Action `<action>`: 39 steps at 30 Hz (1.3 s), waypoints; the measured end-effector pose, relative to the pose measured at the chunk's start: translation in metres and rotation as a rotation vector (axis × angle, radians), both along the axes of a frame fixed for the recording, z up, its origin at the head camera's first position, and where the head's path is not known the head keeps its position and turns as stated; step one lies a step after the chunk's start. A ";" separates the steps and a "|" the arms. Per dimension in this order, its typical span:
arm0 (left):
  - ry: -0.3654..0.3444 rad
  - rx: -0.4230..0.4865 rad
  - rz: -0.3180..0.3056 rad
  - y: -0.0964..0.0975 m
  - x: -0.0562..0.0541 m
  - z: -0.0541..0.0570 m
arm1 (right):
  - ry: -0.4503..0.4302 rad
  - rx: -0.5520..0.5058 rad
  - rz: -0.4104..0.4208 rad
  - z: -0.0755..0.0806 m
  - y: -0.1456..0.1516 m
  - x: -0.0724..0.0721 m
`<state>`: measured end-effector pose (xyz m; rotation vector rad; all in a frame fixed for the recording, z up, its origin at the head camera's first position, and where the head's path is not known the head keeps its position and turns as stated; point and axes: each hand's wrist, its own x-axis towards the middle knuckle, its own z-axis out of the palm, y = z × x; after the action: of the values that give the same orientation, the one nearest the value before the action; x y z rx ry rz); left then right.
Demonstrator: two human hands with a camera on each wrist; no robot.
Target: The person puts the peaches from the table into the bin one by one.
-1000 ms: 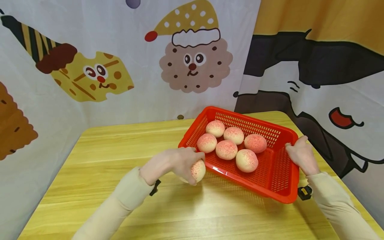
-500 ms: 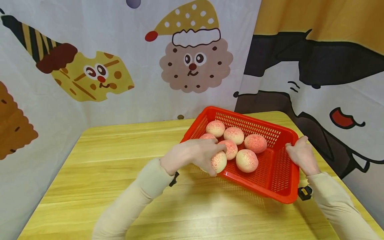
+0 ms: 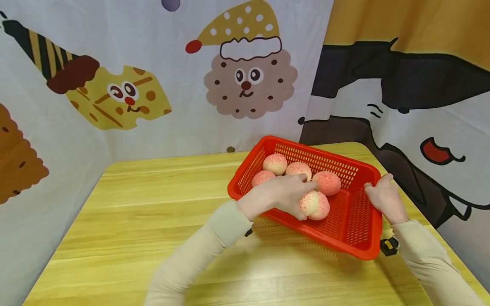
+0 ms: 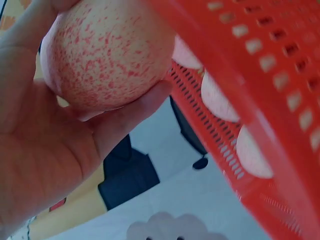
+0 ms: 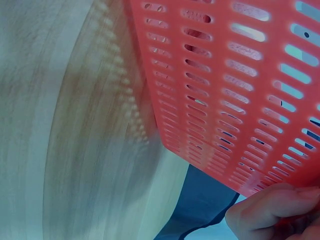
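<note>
My left hand [image 3: 285, 193] holds a pale peach [image 3: 309, 203] flecked with pink, above the red plastic basket [image 3: 325, 239]. In the left wrist view the fingers and thumb curl round this peach [image 4: 110, 55], close to the basket's rim. Several more pink-and-cream peaches [image 3: 274, 163] lie in the left and middle of the basket. One peach [image 3: 324, 207] is partly hidden behind the held one, and my left hand covers others. At the basket's right end my right hand [image 3: 387, 199] grips the rim; in the right wrist view its curled fingers [image 5: 265, 207] show at the slotted wall.
The basket stands at an angle on a light wood-grain table [image 3: 153, 221], near its back right. A curtain [image 3: 183, 106] with cartoon prints hangs behind the table. Inside the basket, the bare slotted floor [image 3: 344, 212] shows at the right end.
My left hand has carried the peach rightward, from beside the basket's left front edge, over the rim to above the other peaches. The right hand and the basket have stayed put.
</note>
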<state>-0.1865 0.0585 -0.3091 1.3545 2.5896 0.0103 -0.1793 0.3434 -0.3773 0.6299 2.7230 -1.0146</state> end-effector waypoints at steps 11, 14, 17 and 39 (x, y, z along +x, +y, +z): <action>0.019 0.049 -0.026 0.047 -0.005 -0.010 | 0.004 0.016 -0.008 -0.002 0.000 -0.002; 0.043 0.014 -0.048 0.058 -0.007 -0.011 | 0.009 0.019 -0.008 -0.002 -0.001 -0.002; 0.050 -0.004 -0.059 0.067 -0.009 -0.012 | 0.016 0.023 -0.003 -0.002 -0.001 -0.001; 0.096 -0.005 -0.081 0.105 -0.007 -0.051 | 0.053 0.070 0.012 -0.006 0.001 -0.003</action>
<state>-0.1936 0.1633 -0.3606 1.4915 2.6077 -0.0758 -0.1819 0.3446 -0.3828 0.6062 2.8157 -0.9498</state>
